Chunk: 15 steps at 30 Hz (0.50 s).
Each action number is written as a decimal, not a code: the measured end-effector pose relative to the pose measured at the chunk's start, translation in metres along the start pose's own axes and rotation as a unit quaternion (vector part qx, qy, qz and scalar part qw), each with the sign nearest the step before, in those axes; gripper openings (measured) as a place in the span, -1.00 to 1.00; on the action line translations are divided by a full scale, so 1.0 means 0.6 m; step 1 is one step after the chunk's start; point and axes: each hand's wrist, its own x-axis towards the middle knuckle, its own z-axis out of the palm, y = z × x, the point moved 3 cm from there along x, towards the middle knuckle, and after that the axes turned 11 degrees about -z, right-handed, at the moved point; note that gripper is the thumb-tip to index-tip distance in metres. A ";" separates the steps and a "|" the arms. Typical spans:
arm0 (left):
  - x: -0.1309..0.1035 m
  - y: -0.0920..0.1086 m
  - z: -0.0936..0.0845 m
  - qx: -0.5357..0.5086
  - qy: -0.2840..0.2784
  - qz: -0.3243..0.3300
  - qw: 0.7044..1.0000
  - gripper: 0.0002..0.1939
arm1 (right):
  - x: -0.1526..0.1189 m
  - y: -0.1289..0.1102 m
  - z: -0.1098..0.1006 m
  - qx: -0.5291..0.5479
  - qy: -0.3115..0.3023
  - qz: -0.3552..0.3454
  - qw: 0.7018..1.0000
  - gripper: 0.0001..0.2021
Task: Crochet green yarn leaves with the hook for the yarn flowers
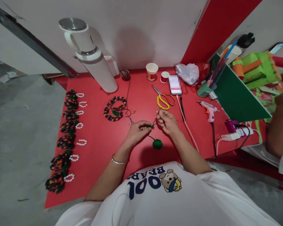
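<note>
Pinched in my left hand (139, 131) is a small green crocheted piece (151, 126), partly covered by the fingers. My right hand (167, 123) is closed just to its right, and a strand of green yarn runs between the piece and its fingertips. A thin, light tip shows beside those fingers, too small to name. Below the hands lies a green yarn ball (157, 144), its strand leading up to my left hand. Left of the hands rests a multicoloured knitted strip (113, 116), looped, with a green leaf on it. Yellow and orange-handled scissors (163, 102) lie beyond my right hand.
Crocheted flowers (65, 142) with bead loops line the table's left side. A tall flask (100, 70), paper cup (152, 71) and phone (175, 84) stand or lie at the back. Rightward are a pink glue gun (209, 110), power strip (237, 135), green board (241, 94) and another person's arm (279, 122).
</note>
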 end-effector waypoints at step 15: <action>0.030 0.036 0.020 -0.226 0.032 0.053 0.972 -0.71 | -0.014 0.029 0.014 -0.219 -0.118 -0.017 0.969 -0.58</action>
